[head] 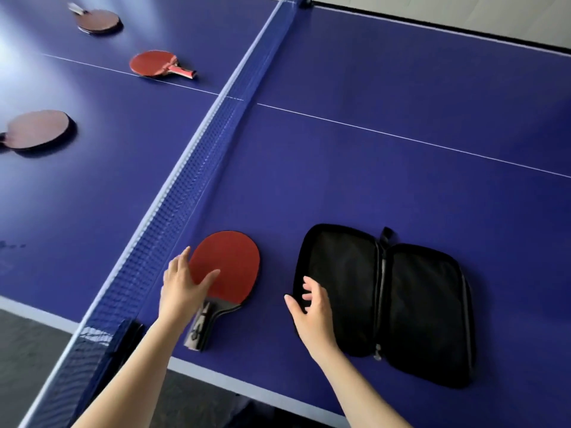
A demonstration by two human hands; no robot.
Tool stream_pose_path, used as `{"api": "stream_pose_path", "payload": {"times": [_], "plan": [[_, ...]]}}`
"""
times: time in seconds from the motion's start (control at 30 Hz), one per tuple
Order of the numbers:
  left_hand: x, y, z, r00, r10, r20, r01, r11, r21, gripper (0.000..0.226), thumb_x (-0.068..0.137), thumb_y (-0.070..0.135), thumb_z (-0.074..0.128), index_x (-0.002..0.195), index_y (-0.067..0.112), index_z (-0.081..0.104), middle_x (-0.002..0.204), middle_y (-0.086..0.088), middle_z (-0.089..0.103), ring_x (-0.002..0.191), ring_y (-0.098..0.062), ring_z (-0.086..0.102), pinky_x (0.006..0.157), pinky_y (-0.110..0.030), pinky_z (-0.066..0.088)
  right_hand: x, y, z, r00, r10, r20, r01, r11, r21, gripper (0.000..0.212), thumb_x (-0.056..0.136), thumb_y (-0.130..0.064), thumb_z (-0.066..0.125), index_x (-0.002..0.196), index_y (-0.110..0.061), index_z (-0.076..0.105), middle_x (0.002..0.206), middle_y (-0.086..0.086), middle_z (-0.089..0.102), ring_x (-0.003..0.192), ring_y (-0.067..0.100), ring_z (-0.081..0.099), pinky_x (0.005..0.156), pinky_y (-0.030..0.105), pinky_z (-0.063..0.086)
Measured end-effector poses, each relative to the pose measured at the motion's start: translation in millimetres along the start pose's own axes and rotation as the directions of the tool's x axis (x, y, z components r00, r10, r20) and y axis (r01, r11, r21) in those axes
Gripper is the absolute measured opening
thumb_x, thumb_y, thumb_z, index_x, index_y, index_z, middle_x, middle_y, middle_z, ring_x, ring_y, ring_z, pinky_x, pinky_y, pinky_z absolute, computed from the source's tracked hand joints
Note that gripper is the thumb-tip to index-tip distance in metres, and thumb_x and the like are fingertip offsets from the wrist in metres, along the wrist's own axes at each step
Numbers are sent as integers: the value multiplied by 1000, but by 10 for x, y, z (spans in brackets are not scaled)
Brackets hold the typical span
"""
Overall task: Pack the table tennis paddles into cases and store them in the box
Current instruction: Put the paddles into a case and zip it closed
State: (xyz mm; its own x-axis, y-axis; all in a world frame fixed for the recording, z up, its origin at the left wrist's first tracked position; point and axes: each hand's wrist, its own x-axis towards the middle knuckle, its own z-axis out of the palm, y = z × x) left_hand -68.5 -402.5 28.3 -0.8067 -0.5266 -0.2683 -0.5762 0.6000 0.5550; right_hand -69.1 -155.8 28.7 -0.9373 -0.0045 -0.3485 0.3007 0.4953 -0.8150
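Observation:
A red table tennis paddle (234,267) lies flat near the table's front edge, right of the net, handle toward me. My left hand (182,288) hovers over its lower left side with fingers spread, thumb over the red rubber; contact is unclear. A black zip case (411,304) lies opened flat to the right of the paddle. My right hand (312,313) is at the case's left edge, fingers loosely curled and holding nothing. Three more red paddles lie beyond the net: one at the left (38,129), one in the middle (154,63), one far back (99,21).
The blue net (197,168) runs diagonally across the blue table (401,88), its clamp (105,338) at the front edge next to my left forearm. Grey floor shows below the table's edge. No box is in view.

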Motion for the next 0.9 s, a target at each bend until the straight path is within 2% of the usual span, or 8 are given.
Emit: {"api": "stream_pose_path", "payload": {"times": [0.17, 0.23, 0.3, 0.4, 0.57, 0.77, 0.9], "plan": [[302, -275, -34, 968, -135, 211, 167, 976, -139, 93, 74, 42, 80, 149, 17, 31, 140, -13, 42, 130, -28, 43, 110, -45, 36, 96, -335, 648, 989, 114, 89, -118, 992, 37, 58, 87, -27, 66, 137, -13, 41, 127, 4, 48, 100, 11, 51, 84, 19, 40], [380, -330, -9, 959, -147, 243, 186, 972, -144, 91, 72, 40, 82, 147, 13, 36, 137, -14, 43, 128, -28, 45, 109, -44, 37, 134, -384, 802, 984, 163, 76, -166, 986, 29, 59, 87, -28, 67, 137, -11, 40, 130, 7, 47, 106, 17, 54, 91, 25, 43], [428, -364, 14, 953, -160, 256, 204, 967, -155, 88, 71, 37, 83, 143, 10, 42, 133, -14, 45, 124, -28, 49, 108, -44, 40, 169, -403, 888, 975, 215, 48, -216, 976, 9, 60, 87, -30, 67, 136, -9, 41, 131, 9, 46, 112, 22, 54, 98, 33, 44], [469, -415, 30, 945, -174, 277, 226, 959, -170, 79, 69, 31, 86, 136, 8, 50, 128, -13, 45, 119, -28, 52, 105, -43, 43, 221, -433, 999, 966, 257, 21, -257, 966, -10, 57, 85, -28, 69, 132, -6, 46, 129, 11, 48, 113, 25, 55, 98, 38, 44], [469, -407, 67, 949, -167, 267, 214, 964, -158, 70, 71, 28, 84, 132, 8, 54, 126, -14, 45, 119, -31, 48, 103, -46, 43, 269, -467, 1111, 955, 297, -16, -297, 955, -10, 51, 82, -19, 72, 126, -7, 49, 125, 12, 49, 110, 25, 55, 96, 36, 46], [407, -290, 66, 964, -129, 232, 170, 972, -165, 63, 73, 29, 82, 127, 11, 57, 125, -11, 44, 119, -29, 47, 100, -42, 45, 276, -454, 1046, 953, 298, -50, -297, 955, 22, 52, 84, -19, 71, 129, -9, 48, 125, 9, 48, 109, 22, 55, 91, 29, 48], [323, -35, 77, 970, -79, 228, 131, 966, -224, 62, 74, 29, 82, 128, 13, 57, 123, -7, 43, 119, -26, 48, 99, -40, 46, 310, -440, 815, 956, 282, -86, -274, 957, 92, 51, 82, -17, 72, 128, -9, 51, 123, 10, 54, 109, 23, 58, 95, 37, 50]]}}
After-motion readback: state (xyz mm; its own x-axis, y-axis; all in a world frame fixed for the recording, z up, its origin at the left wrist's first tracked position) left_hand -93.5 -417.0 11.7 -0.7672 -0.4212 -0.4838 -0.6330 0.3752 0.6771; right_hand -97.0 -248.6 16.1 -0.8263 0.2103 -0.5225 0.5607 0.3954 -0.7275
